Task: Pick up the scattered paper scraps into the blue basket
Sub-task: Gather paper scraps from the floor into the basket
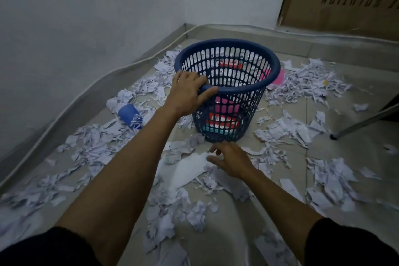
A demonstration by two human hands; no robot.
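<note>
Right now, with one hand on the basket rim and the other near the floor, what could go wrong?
1. The left hand grips the near rim of the blue slotted plastic basket, which looks tilted; pulling it further may tip it and spill its contents.
2. The right hand reaches for the large white paper sheet; small scraps around it may be left behind.
3. Tiny pieces may slip out through the slots.

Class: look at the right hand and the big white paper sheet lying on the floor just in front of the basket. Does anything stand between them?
Nothing visible does. The right hand is spread just over the sheet, with fingertips at its edge. The left hand grips the basket rim, off to the side.
</note>
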